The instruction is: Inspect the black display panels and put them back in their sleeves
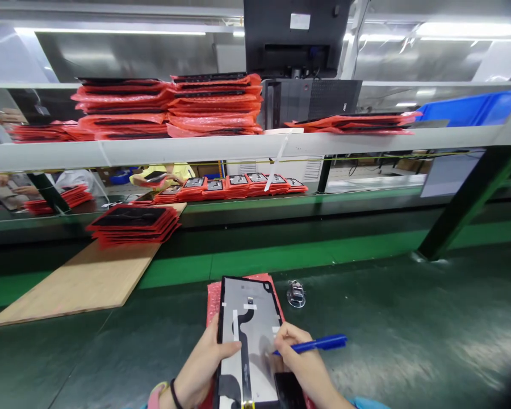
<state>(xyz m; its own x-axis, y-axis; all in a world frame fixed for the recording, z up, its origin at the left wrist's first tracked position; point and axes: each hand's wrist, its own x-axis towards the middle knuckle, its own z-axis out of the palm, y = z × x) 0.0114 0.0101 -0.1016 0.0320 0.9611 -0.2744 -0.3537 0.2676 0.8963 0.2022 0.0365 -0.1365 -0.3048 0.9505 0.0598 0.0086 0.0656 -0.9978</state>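
A tablet panel [247, 329] with a black frame, grey back and flex cables lies on a red bubble-wrap sheet [213, 298] at the near edge of the green bench. My left hand [202, 363] grips the panel's left edge, thumb pressed on its surface. My right hand [300, 360] is closed on a blue pen-like tool [319, 343], whose tip touches the panel's right half. A small black piece [288, 389] sits on the panel just below my right hand.
A small clear round holder [296, 294] stands just right of the panel. A wooden board [89, 278] carrying a stack of red-bagged panels [133, 223] lies to the left. More red-bagged stacks [170, 105] fill the shelf above. A co-worker's hands [157, 179] work beyond the conveyor.
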